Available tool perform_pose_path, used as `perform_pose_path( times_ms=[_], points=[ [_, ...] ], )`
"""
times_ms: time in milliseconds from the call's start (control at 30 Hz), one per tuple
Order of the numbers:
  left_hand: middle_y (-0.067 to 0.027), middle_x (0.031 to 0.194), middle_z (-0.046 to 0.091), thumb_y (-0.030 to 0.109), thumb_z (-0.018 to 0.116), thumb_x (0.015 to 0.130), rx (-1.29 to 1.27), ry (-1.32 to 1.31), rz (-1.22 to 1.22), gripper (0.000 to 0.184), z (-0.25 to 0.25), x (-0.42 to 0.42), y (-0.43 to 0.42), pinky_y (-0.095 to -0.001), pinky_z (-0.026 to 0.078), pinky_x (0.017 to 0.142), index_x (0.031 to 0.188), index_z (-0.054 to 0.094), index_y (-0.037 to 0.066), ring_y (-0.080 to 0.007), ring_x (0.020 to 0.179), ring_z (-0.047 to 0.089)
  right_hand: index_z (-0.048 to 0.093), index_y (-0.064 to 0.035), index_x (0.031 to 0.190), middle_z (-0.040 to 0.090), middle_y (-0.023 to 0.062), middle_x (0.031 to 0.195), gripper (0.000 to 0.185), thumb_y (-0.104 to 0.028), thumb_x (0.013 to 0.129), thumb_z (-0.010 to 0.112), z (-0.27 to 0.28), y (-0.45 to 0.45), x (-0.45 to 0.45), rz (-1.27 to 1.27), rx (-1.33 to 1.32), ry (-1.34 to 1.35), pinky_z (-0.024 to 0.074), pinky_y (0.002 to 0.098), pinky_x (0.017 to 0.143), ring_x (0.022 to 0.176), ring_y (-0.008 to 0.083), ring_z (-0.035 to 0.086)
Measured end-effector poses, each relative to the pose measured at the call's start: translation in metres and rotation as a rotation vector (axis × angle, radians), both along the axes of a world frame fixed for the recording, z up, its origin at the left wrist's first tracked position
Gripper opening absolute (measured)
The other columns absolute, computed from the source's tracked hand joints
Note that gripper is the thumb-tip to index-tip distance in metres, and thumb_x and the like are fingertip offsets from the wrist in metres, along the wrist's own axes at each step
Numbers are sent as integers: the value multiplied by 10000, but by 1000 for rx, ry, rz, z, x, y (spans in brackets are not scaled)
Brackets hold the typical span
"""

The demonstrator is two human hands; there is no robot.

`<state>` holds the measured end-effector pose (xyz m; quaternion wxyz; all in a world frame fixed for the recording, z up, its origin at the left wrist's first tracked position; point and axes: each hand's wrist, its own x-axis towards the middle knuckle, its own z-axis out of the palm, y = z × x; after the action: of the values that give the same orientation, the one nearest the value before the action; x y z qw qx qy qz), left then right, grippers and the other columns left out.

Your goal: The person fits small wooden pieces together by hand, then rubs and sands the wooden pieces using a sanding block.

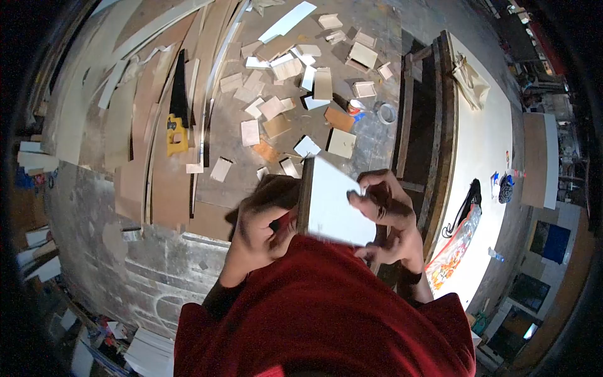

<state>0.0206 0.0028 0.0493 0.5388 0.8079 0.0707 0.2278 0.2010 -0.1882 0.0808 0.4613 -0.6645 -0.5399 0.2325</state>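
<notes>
Between my two hands, close in front of my red top, is a white-faced board piece (336,204) with a dark edge along its left side. My left hand (264,223) is at that dark edge, its fingers bent and partly blurred. My right hand (392,217) grips the right side of the piece, thumb and fingers curled around its edge. Beyond the hands, small wooden blocks and offcuts (341,143) lie scattered on the work surface (220,141).
At the left, a yellow-handled saw (177,135) lies on long boards (135,182). Tape rolls (385,113) sit past the blocks. To the right stands a white-topped table (496,138) with a cloth bag (471,85) and a patterned plastic bag (455,254).
</notes>
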Motion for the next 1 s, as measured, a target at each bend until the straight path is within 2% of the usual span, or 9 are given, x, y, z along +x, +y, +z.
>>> perform_pose_path(
  times_ms=[233, 333, 433, 533, 567, 667, 733, 767, 1000],
  points=[
    [-200, 941, 655, 146, 751, 821, -40, 8, -35, 241, 8, -1, -1, -400, 522, 738, 938, 662, -45, -381, 835, 639, 666, -35, 1263, 551, 189, 1151, 741, -338, 607, 831, -13, 0, 24, -227, -321, -107, 468, 401, 912, 1056, 329, 560],
    [-209, 889, 622, 130, 748, 824, -20, 67, 44, 237, -1, -2, 1, -378, 491, 680, 864, 610, -58, -387, 780, 601, 657, -82, 1296, 559, 184, 1164, 748, -370, 630, 836, -21, -2, 7, -139, 22, 137, 460, 396, 928, 1106, 317, 558],
    [-207, 889, 622, 131, 752, 819, -27, -1, 26, 241, 3, 4, -2, -374, 490, 676, 848, 608, -59, -381, 783, 602, 645, -84, 1308, 555, 186, 1146, 719, -375, 675, 823, -19, 9, -4, -19, 96, 12, 470, 416, 864, 1043, 304, 554],
    [-200, 896, 629, 130, 750, 823, -8, -5, 3, 225, 4, 2, -7, -388, 495, 687, 905, 645, -52, -382, 792, 608, 624, -52, 1309, 524, 182, 1088, 669, -304, 720, 813, -19, 17, 17, -256, -290, -191, 470, 381, 825, 971, 299, 549],
    [-202, 890, 622, 127, 748, 824, -19, -87, 0, 221, 4, 4, -8, -395, 493, 689, 899, 643, -52, -385, 788, 603, 623, -72, 1320, 527, 164, 1106, 648, -240, 724, 813, -27, 14, 21, -280, -268, -61, 469, 379, 829, 964, 288, 554],
    [-203, 876, 607, 133, 742, 828, -8, -63, 44, 228, -5, 2, -8, -399, 491, 693, 842, 609, -51, -391, 766, 591, 627, -98, 1327, 532, 142, 1119, 673, -240, 702, 835, -28, 15, 16, -230, -3, 126, 473, 375, 819, 939, 273, 565],
    [-195, 873, 609, 154, 745, 824, 58, 10, 78, 235, -3, 4, -4, -404, 490, 670, 848, 614, -40, -379, 741, 587, 639, -119, 1322, 531, 139, 1143, 679, -239, 685, 842, -15, 17, 8, -38, 67, -67, 476, 370, 840, 970, 264, 570],
    [-195, 873, 609, 154, 745, 824, 59, 10, 78, 235, -7, 3, -3, -404, 490, 670, 848, 614, -40, -379, 741, 587, 656, -119, 1303, 531, 150, 1165, 687, -234, 653, 847, -7, 12, -4, -62, -40, 133, 467, 373, 897, 1032, 271, 556],
    [-216, 956, 629, 170, 758, 817, 50, -6, -51, 257, 1, -7, -6, -406, 507, 779, 906, 628, -33, -393, 847, 617, 667, -26, 1245, 524, 148, 1150, 674, -169, 610, 839, -26, 9, 22, -181, -144, -74, 466, 350, 902, 1040, 290, 576]
  ],
)
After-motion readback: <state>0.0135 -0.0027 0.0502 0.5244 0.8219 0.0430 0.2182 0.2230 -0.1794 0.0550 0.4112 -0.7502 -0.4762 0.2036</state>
